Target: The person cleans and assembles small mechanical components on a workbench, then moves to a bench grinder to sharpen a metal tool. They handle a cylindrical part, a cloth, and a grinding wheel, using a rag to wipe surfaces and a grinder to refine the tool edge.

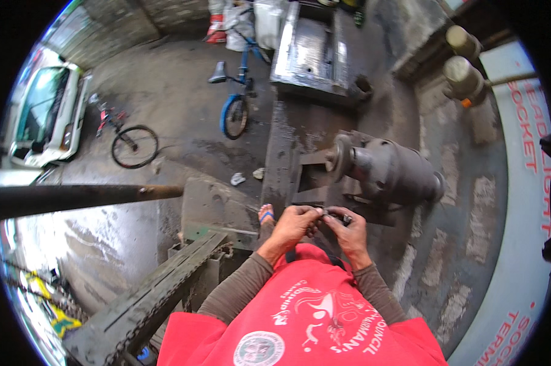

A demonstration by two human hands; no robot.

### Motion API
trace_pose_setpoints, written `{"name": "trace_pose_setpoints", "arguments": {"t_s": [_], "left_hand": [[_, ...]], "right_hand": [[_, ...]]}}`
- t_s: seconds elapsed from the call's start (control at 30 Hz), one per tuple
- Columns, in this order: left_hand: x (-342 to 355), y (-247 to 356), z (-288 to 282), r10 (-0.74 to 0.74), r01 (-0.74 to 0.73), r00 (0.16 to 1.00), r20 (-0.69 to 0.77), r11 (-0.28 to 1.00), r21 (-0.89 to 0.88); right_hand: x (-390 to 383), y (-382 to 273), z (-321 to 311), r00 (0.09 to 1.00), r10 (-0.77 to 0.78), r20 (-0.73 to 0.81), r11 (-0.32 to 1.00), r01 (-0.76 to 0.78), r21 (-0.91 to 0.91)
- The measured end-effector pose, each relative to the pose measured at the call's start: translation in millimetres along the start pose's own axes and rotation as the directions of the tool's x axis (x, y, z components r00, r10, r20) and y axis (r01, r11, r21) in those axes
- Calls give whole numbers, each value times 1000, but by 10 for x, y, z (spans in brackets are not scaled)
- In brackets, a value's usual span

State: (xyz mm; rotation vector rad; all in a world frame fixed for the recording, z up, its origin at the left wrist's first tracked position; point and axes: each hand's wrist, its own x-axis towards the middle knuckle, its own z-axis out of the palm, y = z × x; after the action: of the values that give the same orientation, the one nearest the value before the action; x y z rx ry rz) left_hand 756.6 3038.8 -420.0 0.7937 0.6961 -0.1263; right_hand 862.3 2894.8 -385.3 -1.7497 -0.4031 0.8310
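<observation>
In front of my chest my two hands meet at the fingertips. My left hand (295, 226) is closed in a pinch, its thumb and forefinger against a tiny item too small to name. My right hand (351, 235) pinches at the same spot. A small dark piece (347, 219), perhaps metal, shows between its fingers; its kind cannot be made out. Just beyond my hands, to the right, a grimy bench grinder (397, 171) with a round wheel (341, 157) at its left end is mounted on a dark metal stand (309, 174).
A blue bicycle (242, 79) and a black-wheeled bicycle (135, 146) stand ahead-left, near a white vehicle (49, 113). A metal trough (312, 52) lies ahead. At left are a rusty pole (92, 198) and a bench beam with a chain (153, 293). A lettered board (519, 201) borders the right.
</observation>
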Motion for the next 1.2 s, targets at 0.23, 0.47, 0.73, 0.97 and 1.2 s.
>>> {"name": "trace_pose_setpoints", "arguments": {"t_s": [0.23,0.47,0.73,0.97,1.2], "left_hand": [[234,-19,60,-60,62,998,17,980,-189],[666,-83,36,-88,89,996,26,849,-521],[818,-116,69,-55,44,998,-4,833,-551],[905,-112,165,-9,13,1000,11,857,-515],[879,-65,163,-17,23,1000,17,873,-486]], "right_hand": [[142,54,15,969,234,-79,924,-197,328],[502,230,43,944,322,-73,755,-209,621],[631,273,106,942,312,-127,779,-177,602],[644,216,95,889,423,-173,699,-198,688],[654,165,94,892,424,-155,679,-200,707]]}}
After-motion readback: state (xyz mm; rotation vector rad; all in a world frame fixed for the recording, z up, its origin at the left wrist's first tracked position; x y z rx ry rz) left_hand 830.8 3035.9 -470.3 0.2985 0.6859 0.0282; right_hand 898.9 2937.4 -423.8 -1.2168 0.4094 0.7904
